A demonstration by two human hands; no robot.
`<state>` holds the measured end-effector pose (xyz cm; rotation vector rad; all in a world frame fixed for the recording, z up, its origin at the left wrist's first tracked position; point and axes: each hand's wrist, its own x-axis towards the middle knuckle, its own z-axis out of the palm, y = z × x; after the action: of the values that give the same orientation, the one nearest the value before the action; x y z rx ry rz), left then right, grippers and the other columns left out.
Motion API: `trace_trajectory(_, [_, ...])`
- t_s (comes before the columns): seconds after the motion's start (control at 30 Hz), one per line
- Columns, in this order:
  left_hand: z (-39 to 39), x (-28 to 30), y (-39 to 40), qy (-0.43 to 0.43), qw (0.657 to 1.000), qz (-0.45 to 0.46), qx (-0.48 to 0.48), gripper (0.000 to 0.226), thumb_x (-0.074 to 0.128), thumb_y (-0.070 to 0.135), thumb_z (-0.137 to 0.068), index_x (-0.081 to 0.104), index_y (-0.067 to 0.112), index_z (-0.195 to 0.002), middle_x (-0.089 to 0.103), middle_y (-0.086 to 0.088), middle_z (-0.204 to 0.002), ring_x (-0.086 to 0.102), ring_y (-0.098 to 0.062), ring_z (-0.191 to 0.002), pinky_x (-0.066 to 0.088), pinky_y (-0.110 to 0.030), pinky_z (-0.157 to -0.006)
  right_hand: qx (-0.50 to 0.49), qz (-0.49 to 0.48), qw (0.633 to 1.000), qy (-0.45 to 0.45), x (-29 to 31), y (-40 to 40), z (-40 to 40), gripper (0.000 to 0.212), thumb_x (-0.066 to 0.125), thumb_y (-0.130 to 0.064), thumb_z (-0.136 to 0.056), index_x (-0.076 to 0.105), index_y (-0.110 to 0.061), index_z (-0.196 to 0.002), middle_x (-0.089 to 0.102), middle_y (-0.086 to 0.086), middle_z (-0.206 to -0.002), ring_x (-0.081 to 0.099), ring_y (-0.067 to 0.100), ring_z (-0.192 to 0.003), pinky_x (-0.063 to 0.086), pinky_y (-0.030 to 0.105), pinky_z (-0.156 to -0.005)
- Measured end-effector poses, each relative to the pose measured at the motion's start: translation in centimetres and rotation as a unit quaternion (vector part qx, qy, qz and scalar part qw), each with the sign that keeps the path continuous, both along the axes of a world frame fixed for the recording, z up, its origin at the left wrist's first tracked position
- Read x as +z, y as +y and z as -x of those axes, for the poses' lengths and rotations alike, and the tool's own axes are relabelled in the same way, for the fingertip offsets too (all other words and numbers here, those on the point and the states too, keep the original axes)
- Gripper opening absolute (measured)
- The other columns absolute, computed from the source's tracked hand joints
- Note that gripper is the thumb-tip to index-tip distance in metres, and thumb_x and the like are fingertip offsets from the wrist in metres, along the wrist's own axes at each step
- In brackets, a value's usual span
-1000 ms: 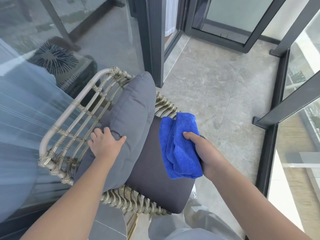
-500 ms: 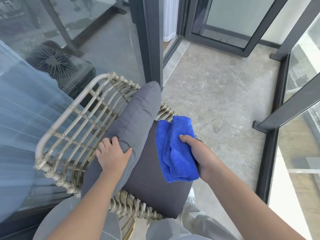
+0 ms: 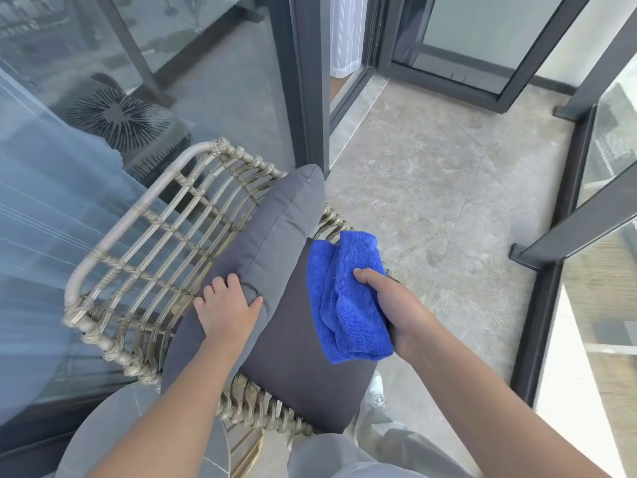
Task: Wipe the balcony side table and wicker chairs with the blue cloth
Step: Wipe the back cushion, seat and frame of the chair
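Both arms reach forward: the left hand (image 3: 225,310) grips the grey back cushion (image 3: 272,236) of the wicker chair (image 3: 144,243), the right hand (image 3: 396,305) holds the folded blue cloth (image 3: 344,298) over the seat cushion (image 3: 293,367).

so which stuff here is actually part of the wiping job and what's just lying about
Part of the job:
- blue cloth, held in the right hand
- wicker chair
- round side table, at the bottom edge
- left hand, gripping the grey back cushion

Just there:
- dark seat cushion
- white shoe
- sheer curtain
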<state>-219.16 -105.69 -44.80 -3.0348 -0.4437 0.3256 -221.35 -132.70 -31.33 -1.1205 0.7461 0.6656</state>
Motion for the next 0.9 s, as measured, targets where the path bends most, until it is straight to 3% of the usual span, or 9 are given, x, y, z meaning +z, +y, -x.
trace_trajectory(0.1, [0.0, 0.0, -1.0, 0.004, 1.000, 0.001, 0.004, 0.064, 0.064, 0.064, -0.089, 0.050, 0.018, -0.131, 0.059, -0.009, -0.127, 0.057, -0.031, -0.119, 0.043, -0.047, -0.097, 0.001, 0.005, 1.000, 0.003, -0.2, -1.0, -0.1, 0.032, 0.066, -0.035, -0.096, 0.068, -0.011, -0.118, 0.079, 0.010, -0.099, 0.075, 0.028, -0.082, 0.059, 0.037, -0.075])
trace_trajectory(0.4, [2.2, -0.8, -3.7, 0.006, 1.000, 0.009, -0.005, 0.069, 0.070, 0.057, -0.087, 0.052, 0.016, -0.138, 0.059, -0.011, -0.127, 0.056, -0.034, -0.116, 0.042, -0.048, -0.094, -0.013, -0.007, 1.000, 0.012, -0.7, -2.0, 0.1, 0.023, 0.066, -0.032, -0.098, 0.068, -0.014, -0.112, 0.079, 0.007, -0.091, 0.075, 0.025, -0.076, 0.058, 0.036, -0.073])
trace_trajectory(0.6, [1.9, -1.1, -4.4, 0.023, 0.999, 0.016, -0.020, 0.059, 0.074, 0.058, -0.083, 0.053, 0.017, -0.120, 0.059, -0.007, -0.120, 0.057, -0.032, -0.114, 0.044, -0.045, -0.091, -0.028, -0.012, 0.999, 0.016, -1.3, -3.2, 0.7, 0.015, 0.065, -0.031, -0.099, 0.066, -0.017, -0.105, 0.078, 0.004, -0.082, 0.074, 0.024, -0.073, 0.057, 0.036, -0.072])
trace_trajectory(0.9, [2.3, -1.6, -5.8, 0.048, 0.996, 0.030, -0.071, 0.039, 0.065, 0.052, -0.093, 0.052, 0.021, -0.113, 0.060, -0.001, -0.115, 0.059, -0.025, -0.112, 0.048, -0.039, -0.089, -0.030, -0.018, 0.999, 0.024, -1.3, -4.2, 0.8, 0.030, 0.066, -0.034, -0.097, 0.068, -0.011, -0.116, 0.079, 0.007, -0.091, 0.075, 0.023, -0.074, 0.058, 0.034, -0.069])
